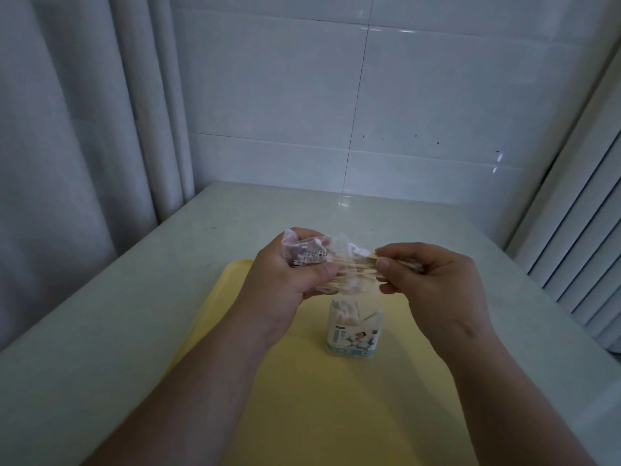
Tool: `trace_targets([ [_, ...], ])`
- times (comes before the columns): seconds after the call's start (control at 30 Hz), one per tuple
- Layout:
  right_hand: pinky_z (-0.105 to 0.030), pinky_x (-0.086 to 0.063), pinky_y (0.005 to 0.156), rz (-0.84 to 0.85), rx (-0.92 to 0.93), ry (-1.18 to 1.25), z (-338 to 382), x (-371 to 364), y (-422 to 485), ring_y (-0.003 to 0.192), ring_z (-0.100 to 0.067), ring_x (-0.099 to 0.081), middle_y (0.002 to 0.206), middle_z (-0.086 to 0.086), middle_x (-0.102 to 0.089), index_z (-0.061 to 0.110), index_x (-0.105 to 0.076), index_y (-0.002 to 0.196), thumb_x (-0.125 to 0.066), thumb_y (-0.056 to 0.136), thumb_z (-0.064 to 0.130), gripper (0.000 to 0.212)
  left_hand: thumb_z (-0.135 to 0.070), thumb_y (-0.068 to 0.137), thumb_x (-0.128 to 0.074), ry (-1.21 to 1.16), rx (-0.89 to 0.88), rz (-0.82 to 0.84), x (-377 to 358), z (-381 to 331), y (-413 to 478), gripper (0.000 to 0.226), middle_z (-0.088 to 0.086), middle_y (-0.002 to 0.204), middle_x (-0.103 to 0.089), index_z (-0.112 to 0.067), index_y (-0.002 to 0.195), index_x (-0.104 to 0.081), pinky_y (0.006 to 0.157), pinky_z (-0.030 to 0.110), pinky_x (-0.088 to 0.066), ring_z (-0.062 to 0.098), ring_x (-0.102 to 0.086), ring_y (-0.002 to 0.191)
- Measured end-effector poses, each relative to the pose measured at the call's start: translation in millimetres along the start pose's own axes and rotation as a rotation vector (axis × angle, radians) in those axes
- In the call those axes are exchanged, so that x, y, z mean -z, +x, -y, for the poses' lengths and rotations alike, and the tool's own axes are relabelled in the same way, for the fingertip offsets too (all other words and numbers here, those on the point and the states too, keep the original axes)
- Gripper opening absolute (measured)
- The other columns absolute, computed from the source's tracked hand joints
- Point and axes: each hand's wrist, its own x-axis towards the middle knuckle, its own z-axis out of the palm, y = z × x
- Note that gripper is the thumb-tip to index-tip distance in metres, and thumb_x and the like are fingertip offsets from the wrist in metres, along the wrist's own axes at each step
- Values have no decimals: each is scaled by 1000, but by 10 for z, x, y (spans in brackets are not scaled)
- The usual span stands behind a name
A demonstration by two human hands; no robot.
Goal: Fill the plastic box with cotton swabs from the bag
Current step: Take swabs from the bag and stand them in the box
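My left hand (285, 280) grips a crumpled clear plastic bag (312, 252) with pink print and a barcode label. A bundle of wooden-stemmed cotton swabs (356, 265) sticks out of the bag to the right, lying level. My right hand (433, 277) pinches the right ends of those swabs between thumb and fingers. Directly below the hands stands the clear plastic box (351, 326), upright on the yellow tray (322, 398). It carries a green and white label and holds white swab heads in its top part.
The yellow tray lies on a pale grey counter (141, 297) that meets a white tiled wall (369, 112) at the back. A white curtain (67, 129) hangs at the left and a ribbed white panel (578, 247) stands at the right.
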Motion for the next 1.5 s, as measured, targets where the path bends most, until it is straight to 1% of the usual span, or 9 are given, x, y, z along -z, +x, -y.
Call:
trace_targets([
  [0.1, -33, -60, 66, -4, -12, 11, 3, 11, 7, 58, -15, -70, 74, 3, -75, 22, -75, 78, -76, 78, 12, 10, 3, 69, -75, -9, -1, -1, 1, 2, 1, 32, 4, 81, -71, -24, 83, -69, 71, 38, -56, 26, -70, 79],
  [0.17, -35, -60, 67, 41, -24, 16, 12, 14, -1, 62, -18, -71, 76, 0, -75, 18, -75, 81, -74, 79, 14, 5, 10, 75, -72, -14, -7, -3, 2, 9, 4, 34, 5, 81, -71, -21, 85, -68, 73, 39, -56, 26, -70, 79],
  [0.33, -36, -60, 65, 131, -28, -18, 9, -11, -17, 65, -21, -72, 75, -5, -75, 17, -75, 84, -73, 81, 12, 6, 3, 69, -73, 6, -17, -7, 1, 12, -1, 30, 6, 81, -70, -19, 88, -66, 71, 39, -56, 26, -69, 78],
  [0.5, -40, -60, 72, 63, -63, 32, -26, 19, 15, 61, -21, -72, 70, -4, -75, 21, -76, 74, -77, 76, 6, 15, -3, 66, -75, 16, -13, 1, -3, 14, -1, 29, 6, 81, -69, -17, 89, -65, 69, 38, -57, 25, -69, 78],
  [0.67, -48, -59, 80, 38, -87, 96, -43, 67, 47, 67, -25, -73, 74, -8, -75, 16, -76, 71, -77, 73, 0, 16, -4, 65, -76, 9, -11, -22, 17, 11, 16, 28, 2, 80, -70, -22, 83, -66, 65, 36, -56, 25, -70, 78],
  [0.83, -46, -59, 80, 45, -103, 100, -60, 78, 59, 67, -25, -72, 76, -8, -75, 14, -74, 73, -75, 76, 1, 13, 12, 79, -67, -34, -19, -24, 16, 14, 21, 38, 3, 76, -70, -26, 74, -69, 62, 35, -56, 24, -70, 74],
  [0.97, -42, -60, 73, 130, -131, 85, -50, 29, 38, 67, -26, -71, 76, -7, -73, 11, -72, 77, -74, 78, 3, 8, 7, 75, -69, -65, -15, -17, -1, 26, 13, 29, 7, 77, -69, -22, 78, -68, 64, 36, -57, 25, -70, 74],
  [1.23, -46, -58, 81, 21, -124, 150, -46, 75, 64, 63, -23, -71, 71, -7, -73, 13, -73, 67, -74, 74, -6, 20, 12, 83, -63, -41, 6, -61, 21, 10, 20, 28, 2, 75, -70, -16, 87, -64, 58, 32, -57, 21, -71, 74],
  [1.5, -39, -59, 79, -67, -114, 122, -33, 280, 131, 61, -22, -70, 63, -3, -72, 14, -74, 63, -75, 72, -5, 21, 13, 83, -60, -83, 4, -155, 83, -16, 47, 26, 3, 67, -68, -13, 89, -61, 55, 31, -57, 19, -68, 62],
])
